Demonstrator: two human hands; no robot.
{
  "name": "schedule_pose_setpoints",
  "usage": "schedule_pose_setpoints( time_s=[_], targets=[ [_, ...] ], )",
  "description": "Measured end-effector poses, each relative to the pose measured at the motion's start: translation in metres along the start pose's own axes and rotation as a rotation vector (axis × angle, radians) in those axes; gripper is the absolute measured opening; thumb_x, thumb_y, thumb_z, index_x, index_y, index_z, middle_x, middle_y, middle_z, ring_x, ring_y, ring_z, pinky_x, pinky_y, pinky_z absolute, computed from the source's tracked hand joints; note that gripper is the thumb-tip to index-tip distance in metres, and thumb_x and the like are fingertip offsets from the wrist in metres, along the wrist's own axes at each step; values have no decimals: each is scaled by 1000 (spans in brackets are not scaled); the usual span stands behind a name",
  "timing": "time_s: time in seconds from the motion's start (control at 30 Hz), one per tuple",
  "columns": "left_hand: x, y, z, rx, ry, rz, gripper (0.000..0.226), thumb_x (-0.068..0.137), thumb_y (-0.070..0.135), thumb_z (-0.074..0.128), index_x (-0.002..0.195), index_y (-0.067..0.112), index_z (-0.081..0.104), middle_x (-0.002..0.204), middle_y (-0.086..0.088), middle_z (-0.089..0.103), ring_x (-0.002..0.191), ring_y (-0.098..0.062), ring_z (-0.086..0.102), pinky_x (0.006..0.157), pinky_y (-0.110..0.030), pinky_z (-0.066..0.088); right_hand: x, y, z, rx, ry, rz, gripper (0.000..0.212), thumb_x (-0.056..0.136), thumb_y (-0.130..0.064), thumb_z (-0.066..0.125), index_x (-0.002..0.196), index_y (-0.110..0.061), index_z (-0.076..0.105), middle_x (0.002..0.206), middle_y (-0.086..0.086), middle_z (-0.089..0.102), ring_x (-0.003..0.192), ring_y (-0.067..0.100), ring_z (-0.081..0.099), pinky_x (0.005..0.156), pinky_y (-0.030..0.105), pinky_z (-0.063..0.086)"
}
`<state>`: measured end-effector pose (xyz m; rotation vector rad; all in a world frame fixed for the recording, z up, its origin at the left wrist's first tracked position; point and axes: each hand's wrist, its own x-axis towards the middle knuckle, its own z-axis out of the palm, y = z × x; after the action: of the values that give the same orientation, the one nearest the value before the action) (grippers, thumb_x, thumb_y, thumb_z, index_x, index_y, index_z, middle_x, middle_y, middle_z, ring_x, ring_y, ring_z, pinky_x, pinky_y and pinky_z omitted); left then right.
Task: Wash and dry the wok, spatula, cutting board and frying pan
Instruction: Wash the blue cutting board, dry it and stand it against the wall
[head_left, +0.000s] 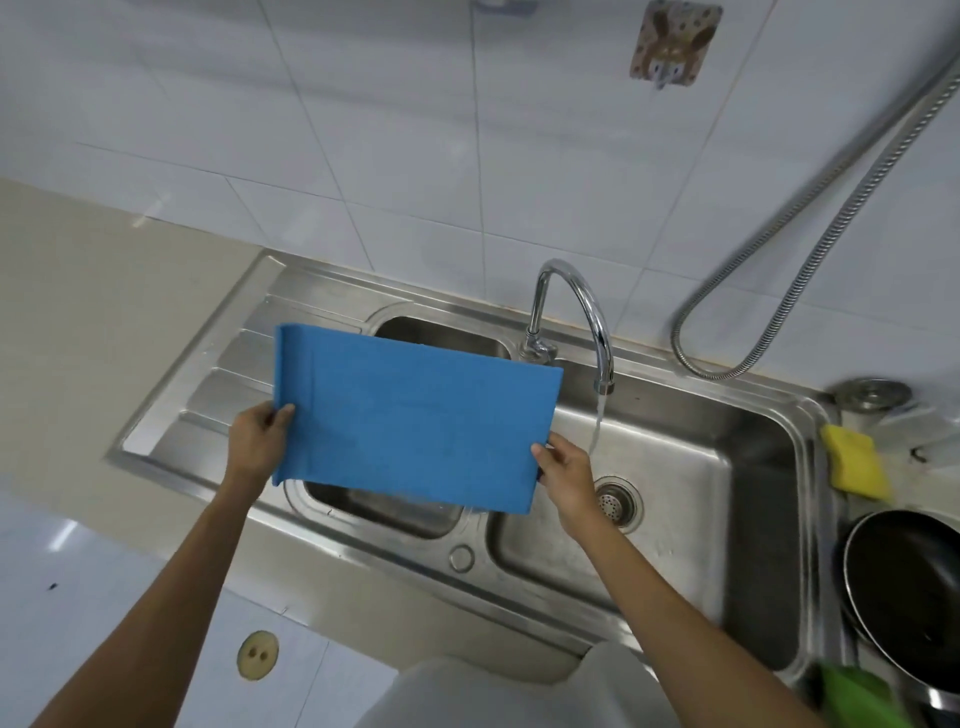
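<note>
I look down on the steel sink with the blue cutting board held tilted over its left basin and divider, and a dark pan, wok or frying pan I cannot tell, at the sink's near right corner. The left hand grips the board's left edge, thumb on top, and the right hand pinches its near right corner. The tap runs just beside the board's right edge, so I would slide the board right under the water, sloped to drain into the basin, thumbs firm on likely slippery plastic, before scrubbing with the yellow sponge on the right rim
</note>
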<state>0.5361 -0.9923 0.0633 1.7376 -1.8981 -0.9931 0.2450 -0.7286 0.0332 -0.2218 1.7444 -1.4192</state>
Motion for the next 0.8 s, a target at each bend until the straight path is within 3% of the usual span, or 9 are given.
schedule_pose_setpoints(
  time_s=[0.1, 0.23, 0.37, 0.53, 0.6, 0.67, 0.73, 0.8],
  targets=[
    [-8, 13, 19, 202, -68, 61, 36, 101, 19, 56, 71, 0, 57, 69, -18, 59, 67, -35, 53, 63, -39, 38, 4, 11, -15, 80, 118, 72, 25, 101, -3, 53, 118, -14, 68, 115, 10, 71, 104, 28, 67, 99, 52, 53],
    [-23, 29, 53, 278, -165, 103, 37, 100, 21, 56, 67, 7, 53, 67, -12, 56, 65, -32, 51, 62, -35, 34, -1, 26, -56, 126, 218, 132, 31, 101, -7, 56, 129, -13, 67, 118, 3, 71, 107, 26, 69, 98, 47, 55],
    [-45, 45, 90, 280, -280, 140, 30, 99, 25, 59, 74, 9, 58, 70, -5, 59, 59, -17, 52, 51, -25, 33, -11, 35, -104, 157, 305, 156, 24, 100, -6, 57, 111, -20, 72, 117, 4, 73, 103, 24, 70, 95, 46, 55],
    [-77, 63, 143, 176, -467, 118, 31, 100, 28, 59, 85, 2, 65, 81, -11, 68, 73, -26, 63, 59, -33, 44, -26, 33, -174, 109, 463, 151, 27, 99, -5, 57, 123, -11, 68, 122, 12, 70, 105, 27, 67, 101, 50, 52],
    [-89, 71, 164, 115, -521, 99, 34, 100, 28, 59, 83, 0, 68, 79, -9, 69, 68, -20, 63, 52, -19, 43, -36, 27, -202, 87, 511, 114, 29, 98, -1, 57, 126, -5, 66, 123, 17, 69, 105, 27, 65, 103, 52, 49],
    [-102, 80, 183, 44, -557, 81, 36, 100, 26, 60, 69, 8, 61, 68, -1, 64, 61, -14, 59, 47, -11, 39, -49, 16, -227, 44, 546, 92, 30, 98, -5, 59, 127, -8, 66, 122, 13, 70, 106, 25, 66, 102, 51, 51],
    [-114, 88, 203, -42, -608, 60, 38, 99, 25, 62, 63, 13, 57, 64, 2, 62, 61, -16, 60, 50, -17, 42, -62, 3, -248, 8, 585, 65, 30, 98, -10, 61, 128, -14, 66, 121, 6, 71, 104, 21, 67, 99, 46, 53],
    [-126, 96, 222, -122, -661, 1, 32, 99, 26, 62, 73, 7, 66, 74, -2, 68, 70, -20, 66, 59, -25, 50, -76, -9, -264, -18, 628, 23, 31, 98, -12, 62, 128, -15, 67, 121, 4, 71, 103, 20, 67, 96, 42, 54]
  ],
)
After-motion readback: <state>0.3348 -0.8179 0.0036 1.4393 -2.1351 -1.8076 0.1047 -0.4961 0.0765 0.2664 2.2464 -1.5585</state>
